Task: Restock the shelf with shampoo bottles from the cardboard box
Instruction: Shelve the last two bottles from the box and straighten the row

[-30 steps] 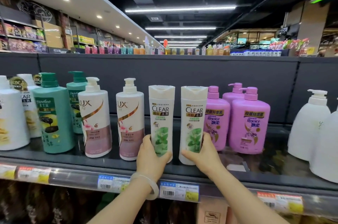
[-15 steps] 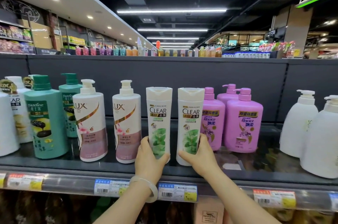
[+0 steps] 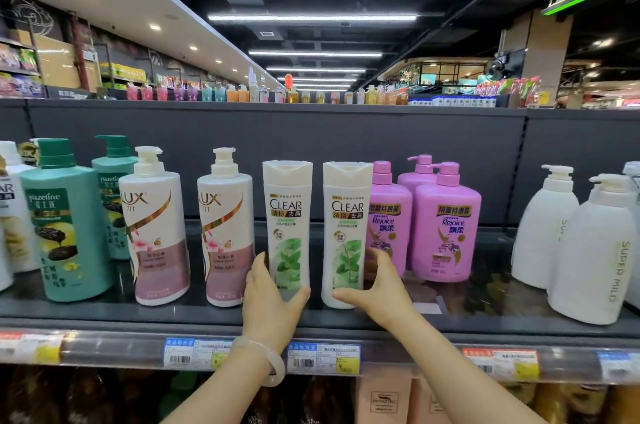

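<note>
Two white Clear shampoo bottles with green leaf labels stand upright side by side on the dark shelf (image 3: pixel 346 319). My left hand (image 3: pixel 270 299) grips the base of the left Clear bottle (image 3: pixel 288 216), thumb at its front right and fingers round its left side. Around the foot of the right Clear bottle (image 3: pixel 347 216) my right hand (image 3: pixel 377 292) curls, thumb in front and fingers behind on the right. The cardboard box is not in view.
Left of the Clear bottles stand two white Lux pump bottles (image 3: pixel 227 233) and green Hazeline bottles (image 3: pixel 65 229). Pink Rejoice pump bottles (image 3: pixel 446 229) stand close on the right, then white pump bottles (image 3: pixel 588 250). Price tags (image 3: pixel 322 358) line the shelf edge.
The two Clear bottles stand a little further apart, the left one shifted left. My thumbs have slid lower round the bottle bases. The view has shifted slightly.
</note>
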Motion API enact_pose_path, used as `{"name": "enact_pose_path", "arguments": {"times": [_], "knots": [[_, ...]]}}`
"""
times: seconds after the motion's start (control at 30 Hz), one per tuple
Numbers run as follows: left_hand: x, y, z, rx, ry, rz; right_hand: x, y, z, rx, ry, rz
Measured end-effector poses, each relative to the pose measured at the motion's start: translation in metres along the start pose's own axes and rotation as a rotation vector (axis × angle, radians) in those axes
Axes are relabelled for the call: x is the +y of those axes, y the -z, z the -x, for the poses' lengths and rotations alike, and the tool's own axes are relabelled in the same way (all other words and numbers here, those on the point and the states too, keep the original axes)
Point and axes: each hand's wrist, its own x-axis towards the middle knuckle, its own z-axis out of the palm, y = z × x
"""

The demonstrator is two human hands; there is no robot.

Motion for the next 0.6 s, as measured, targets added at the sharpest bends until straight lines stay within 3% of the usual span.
{"name": "enact_pose_path", "arguments": {"times": [0.13,0.3,0.37,0.47,0.6], "knots": [[0.003,0.004,0.009,0.105,-0.042,0.008,0.005,0.009,0.002,-0.014,0.007,0.025],[0.016,-0.002,0.028,0.263,-0.357,0.026,0.013,0.038,0.007,0.120,0.037,0.050],[0.028,-0.013,0.038,0.197,-0.454,0.097,0.019,0.056,0.009,0.292,0.053,0.077],[0.052,-0.039,0.057,-0.031,-0.535,0.150,0.030,0.082,0.006,0.555,0.036,0.143],[0.089,-0.087,0.068,-0.255,-0.421,0.156,0.039,0.106,-0.011,0.614,-0.082,0.203]]}}
